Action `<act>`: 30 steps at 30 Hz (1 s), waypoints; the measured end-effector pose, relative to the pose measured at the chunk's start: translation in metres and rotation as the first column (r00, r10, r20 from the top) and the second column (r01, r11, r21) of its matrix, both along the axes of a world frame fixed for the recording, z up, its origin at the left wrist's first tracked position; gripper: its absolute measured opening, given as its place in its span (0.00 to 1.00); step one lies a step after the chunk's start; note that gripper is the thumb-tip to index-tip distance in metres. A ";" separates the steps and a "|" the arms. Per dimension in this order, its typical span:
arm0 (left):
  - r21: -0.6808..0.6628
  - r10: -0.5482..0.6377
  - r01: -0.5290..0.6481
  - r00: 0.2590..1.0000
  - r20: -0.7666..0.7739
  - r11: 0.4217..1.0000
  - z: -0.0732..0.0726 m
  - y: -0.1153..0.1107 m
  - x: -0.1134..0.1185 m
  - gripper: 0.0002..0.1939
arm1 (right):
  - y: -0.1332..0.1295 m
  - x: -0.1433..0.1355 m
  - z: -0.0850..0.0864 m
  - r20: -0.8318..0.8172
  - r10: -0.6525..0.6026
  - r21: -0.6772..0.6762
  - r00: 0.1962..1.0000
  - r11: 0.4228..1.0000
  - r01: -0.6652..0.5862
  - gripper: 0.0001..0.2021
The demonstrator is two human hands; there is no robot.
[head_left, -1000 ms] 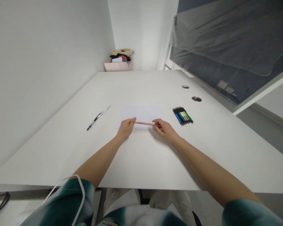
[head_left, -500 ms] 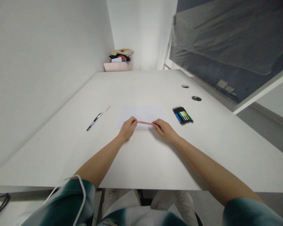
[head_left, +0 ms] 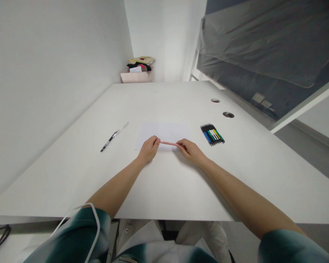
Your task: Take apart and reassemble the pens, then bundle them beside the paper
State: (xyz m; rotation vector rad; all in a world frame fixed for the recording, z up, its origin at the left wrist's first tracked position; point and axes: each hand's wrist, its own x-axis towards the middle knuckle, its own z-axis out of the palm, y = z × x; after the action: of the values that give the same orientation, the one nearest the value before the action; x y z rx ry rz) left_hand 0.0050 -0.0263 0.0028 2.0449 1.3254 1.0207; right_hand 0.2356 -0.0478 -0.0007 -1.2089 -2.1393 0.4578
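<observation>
Holding: left hand (head_left: 150, 149) and right hand (head_left: 190, 150), fingers closed on opposite ends of the pink stick (head_left: 168, 143), mid-frame
Pink stick: over the paper (head_left: 167, 131); touching or raised, cannot tell
Progress: two-handed grip made; paper shows no visible marks; what is left, cannot tell
Pens: pen row (head_left: 212, 134) right of centre, black-and-white pen (head_left: 109, 141) left, both untouched
Room: open tabletop (head_left: 167, 186) beside both hands; near edge crosses lower frame
</observation>
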 end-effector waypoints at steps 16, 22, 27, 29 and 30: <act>-0.014 -0.031 0.031 0.999 0.006 0.999 -0.001 0.001 -0.001 0.15 | 0.002 0.002 -0.003 -0.039 0.026 0.078 0.999 0.997 -0.023 0.12; -0.006 -0.023 0.023 1.000 -0.007 1.000 -0.001 0.001 0.000 0.14 | 0.003 0.002 -0.006 -0.029 0.014 0.041 0.999 0.999 -0.013 0.12; -0.050 -0.038 0.039 0.999 0.019 0.998 0.000 0.000 0.000 0.16 | 0.002 0.002 -0.007 -0.026 0.001 0.029 1.000 1.000 -0.001 0.12; -0.079 -0.035 0.039 0.998 0.052 0.996 0.001 -0.001 -0.001 0.11 | 0.002 0.002 -0.006 -0.023 -0.002 0.022 1.000 1.000 0.003 0.12; -0.089 -0.034 0.040 0.997 0.074 0.995 0.001 -0.001 -0.001 0.08 | 0.002 0.002 -0.006 -0.020 -0.002 0.019 1.000 1.000 0.003 0.12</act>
State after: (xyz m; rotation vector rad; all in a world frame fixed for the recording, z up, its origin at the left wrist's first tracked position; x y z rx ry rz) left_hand 0.0040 -0.0273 0.0040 1.9407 1.2687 0.9907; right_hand 0.2380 -0.0457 -0.0066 -1.1913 -2.1204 0.4457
